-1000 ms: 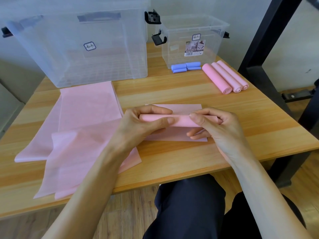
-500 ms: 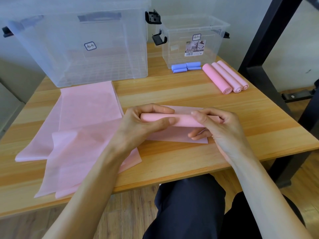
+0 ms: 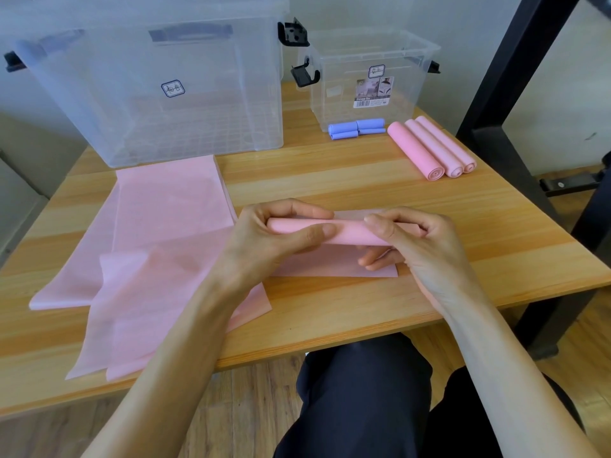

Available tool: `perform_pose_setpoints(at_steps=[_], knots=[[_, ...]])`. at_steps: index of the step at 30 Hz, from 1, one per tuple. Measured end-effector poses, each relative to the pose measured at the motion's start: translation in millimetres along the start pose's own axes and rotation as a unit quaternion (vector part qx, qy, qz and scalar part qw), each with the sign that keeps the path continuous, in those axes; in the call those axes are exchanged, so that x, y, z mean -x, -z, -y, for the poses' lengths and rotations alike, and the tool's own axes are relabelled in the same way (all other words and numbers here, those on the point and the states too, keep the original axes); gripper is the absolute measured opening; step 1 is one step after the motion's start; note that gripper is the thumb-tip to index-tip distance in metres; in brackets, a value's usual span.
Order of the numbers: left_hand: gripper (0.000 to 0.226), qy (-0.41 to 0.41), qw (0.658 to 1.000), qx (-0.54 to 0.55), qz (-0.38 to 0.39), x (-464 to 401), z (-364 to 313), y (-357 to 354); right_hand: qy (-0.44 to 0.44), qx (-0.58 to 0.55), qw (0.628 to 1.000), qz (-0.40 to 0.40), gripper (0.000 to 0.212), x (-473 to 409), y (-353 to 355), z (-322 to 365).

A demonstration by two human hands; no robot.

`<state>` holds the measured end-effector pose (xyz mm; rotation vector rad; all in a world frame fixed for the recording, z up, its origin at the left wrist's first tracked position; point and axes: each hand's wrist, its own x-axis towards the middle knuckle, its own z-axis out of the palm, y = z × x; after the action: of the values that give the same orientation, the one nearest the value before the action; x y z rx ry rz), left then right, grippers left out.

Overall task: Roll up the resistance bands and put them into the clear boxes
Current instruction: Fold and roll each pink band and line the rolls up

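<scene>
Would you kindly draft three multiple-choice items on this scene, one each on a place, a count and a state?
1. Where do the blue rolls lie?
A. inside the large clear box
B. on the table in front of the small clear box
C. on the flat pink bands

2. How many finished pink rolls lie side by side at the right of the table?
A. two
B. three
C. five

3. In what state is the pink band in the hands?
A. partly rolled
B. fully flat
C. already boxed

Answers: 1 B, they rest on the wood against that box's front wall; 2 B, three spiral ends show; 3 A, the left hand and right hand grip a roll with a flat tail beneath.
</scene>
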<state>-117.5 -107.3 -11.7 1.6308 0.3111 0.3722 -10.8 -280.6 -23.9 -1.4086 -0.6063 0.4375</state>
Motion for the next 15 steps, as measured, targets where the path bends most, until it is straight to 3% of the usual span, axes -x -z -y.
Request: perform_pose_setpoints(at_steps=[5,10,15], knots=[[0.021,0.017,0.999,0.018,-0.02,-2.0,1.1,0.0,-0.009,0.024,0.998,0.06,0.034,0.5,1.1,0.8],[0.024,0.004,1.0,-0.013,0.022,1.4,0.2,0.9,0.005,0.025,0.998,0.05,0.026,-0.1,1.9,-0.5],[0.024,0.0,1.0,0.013,0.008,0.0,0.3,-0.5,0.01,0.017,0.999,0.036,0.03,-0.2,0.3,-1.5]])
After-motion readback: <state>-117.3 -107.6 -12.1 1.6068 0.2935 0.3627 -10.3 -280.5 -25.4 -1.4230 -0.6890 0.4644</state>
